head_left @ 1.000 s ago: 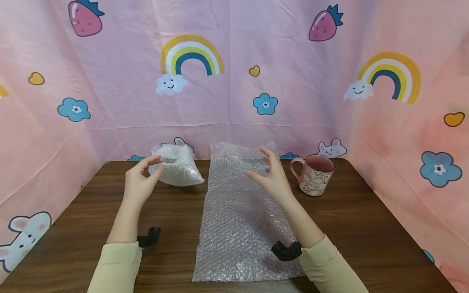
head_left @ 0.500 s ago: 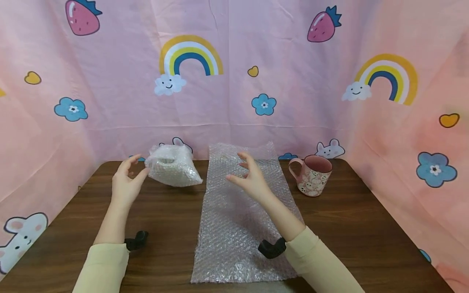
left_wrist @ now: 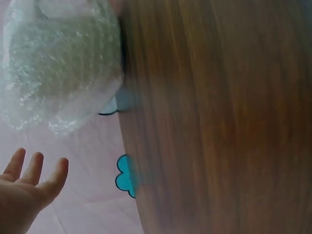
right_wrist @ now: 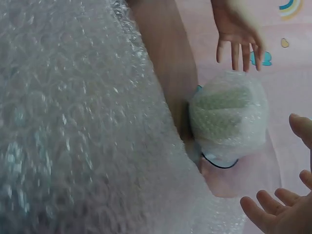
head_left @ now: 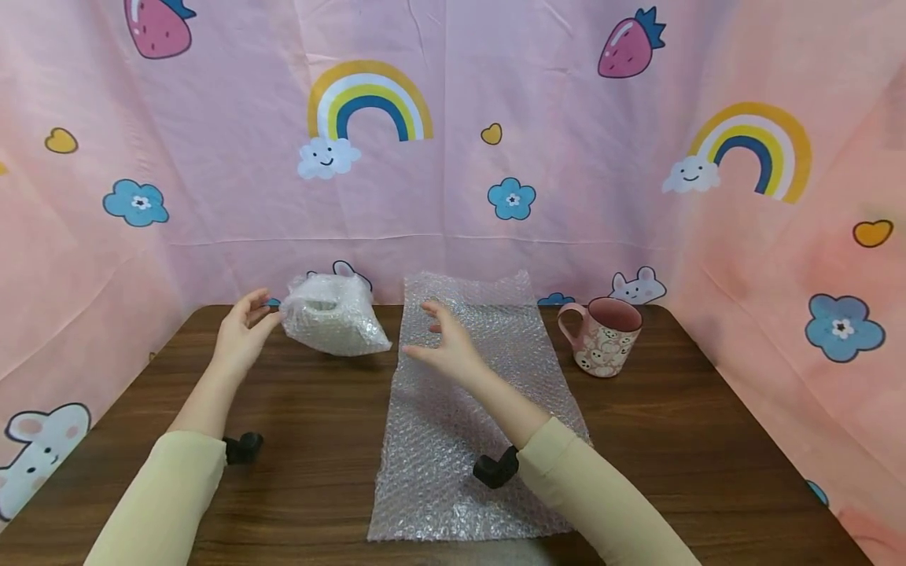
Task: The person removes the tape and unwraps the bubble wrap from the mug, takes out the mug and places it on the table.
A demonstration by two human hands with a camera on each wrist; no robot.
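Observation:
A bubble-wrapped bundle (head_left: 336,318) stands at the back left of the table, greenish where its contents show through. My left hand (head_left: 241,334) is just left of it, fingers spread and fingertips right by its side. In the left wrist view a gap shows between those fingers (left_wrist: 59,178) and the bundle (left_wrist: 63,63). Between the bundle and a pink patterned mug (head_left: 607,339), my right hand (head_left: 453,350) hovers over a flat sheet of bubble wrap (head_left: 467,448), thumb and fingers apart and holding nothing. The right wrist view has both hands on either side of the bundle (right_wrist: 229,117).
The mug is at the back right, its handle turned left. The bubble wrap sheet runs down the middle of the dark wooden table (head_left: 311,448). A pink printed cloth (head_left: 453,173) closes off the back and both sides.
Both hands have moved left; the right one has come from beside the mug across the sheet toward the bundle. The left has shifted from in front of the bundle to its left side.

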